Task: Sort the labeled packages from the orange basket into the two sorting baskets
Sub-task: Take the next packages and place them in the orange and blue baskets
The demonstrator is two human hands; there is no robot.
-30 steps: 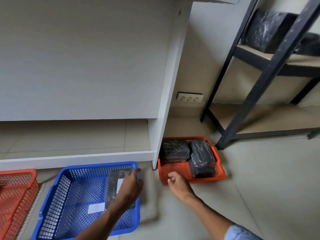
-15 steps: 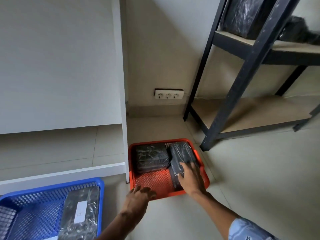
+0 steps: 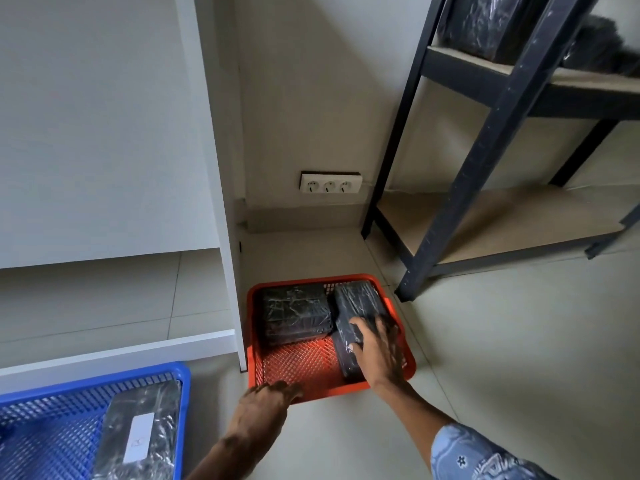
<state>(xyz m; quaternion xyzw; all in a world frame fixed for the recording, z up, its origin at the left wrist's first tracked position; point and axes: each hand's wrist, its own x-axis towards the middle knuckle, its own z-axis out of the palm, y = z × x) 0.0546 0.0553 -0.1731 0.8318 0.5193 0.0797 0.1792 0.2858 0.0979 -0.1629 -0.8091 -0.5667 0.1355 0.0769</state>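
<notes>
Orange basket [image 3: 311,279], black packages [image 3: 294,313], right hand [image 3: 379,351] gripping one, left hand [image 3: 263,407] perhaps touching rim

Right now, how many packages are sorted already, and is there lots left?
One labeled package shows in the blue basket. The right hand grips a black package inside the orange basket, while the left hand rests at its front rim. A stack of wrapped packages beside it waits, so plenty seems left.
</notes>
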